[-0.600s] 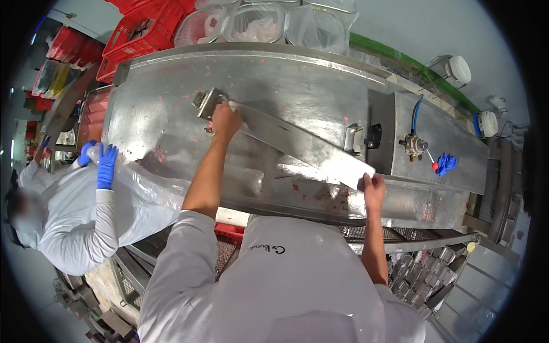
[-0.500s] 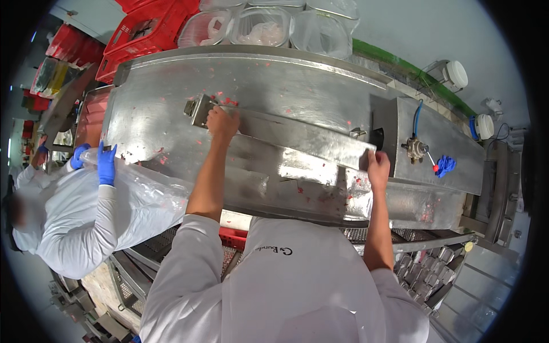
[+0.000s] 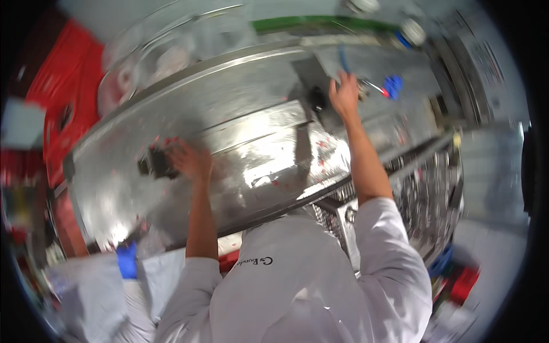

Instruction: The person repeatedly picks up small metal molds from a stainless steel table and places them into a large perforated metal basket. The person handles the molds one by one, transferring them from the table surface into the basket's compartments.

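Where left fingers [image 3: 180, 153] spread, the metal mould's end [image 3: 160, 164] lies beneath.

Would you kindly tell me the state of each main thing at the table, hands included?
Steel table: littered with red scraps.
Long metal piece: laid along the table.
Left hand: open, fingers spread by the piece's left end; contact unclear.
Red-tipped lever: slanting.
Right hand: open, apparently empty, near the lever.
Blue glove: crumpled, beside the lever tip.

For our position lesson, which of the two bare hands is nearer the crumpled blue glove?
The right hand, beside the red-tipped lever; the left hand is farther left over the table.
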